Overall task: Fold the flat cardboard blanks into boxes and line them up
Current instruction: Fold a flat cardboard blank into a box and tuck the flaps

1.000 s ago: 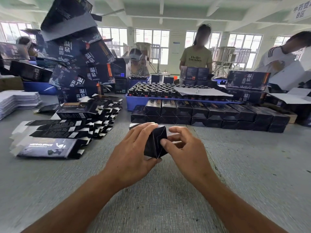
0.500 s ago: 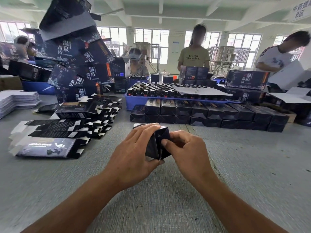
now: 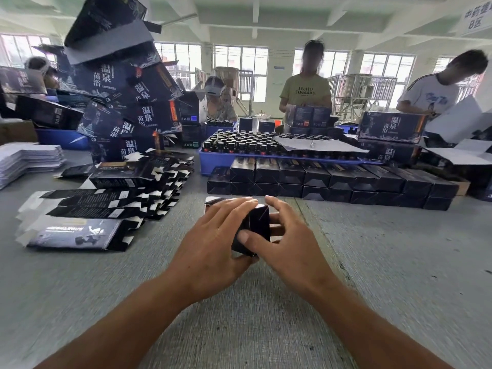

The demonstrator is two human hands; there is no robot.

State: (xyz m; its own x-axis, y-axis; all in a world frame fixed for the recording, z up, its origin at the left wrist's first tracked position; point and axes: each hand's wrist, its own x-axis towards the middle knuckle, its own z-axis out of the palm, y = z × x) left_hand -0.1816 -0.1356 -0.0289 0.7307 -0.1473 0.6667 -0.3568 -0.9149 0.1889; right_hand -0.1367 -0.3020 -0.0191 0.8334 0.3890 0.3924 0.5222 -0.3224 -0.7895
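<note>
**Both hands closing the end of one black box**

Left hand is wrapping over the top and near side of a small black box, fingers clamped on it. Right hand is gripping the same box from the right, thumb pressing on its end face. The box is sitting between the hands, at the grey table. Flat blanks are lying fanned to the left. Finished boxes are standing in two stacked rows behind.

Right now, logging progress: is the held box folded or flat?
Folded: the box shows angled faces between left hand and right hand.
</note>
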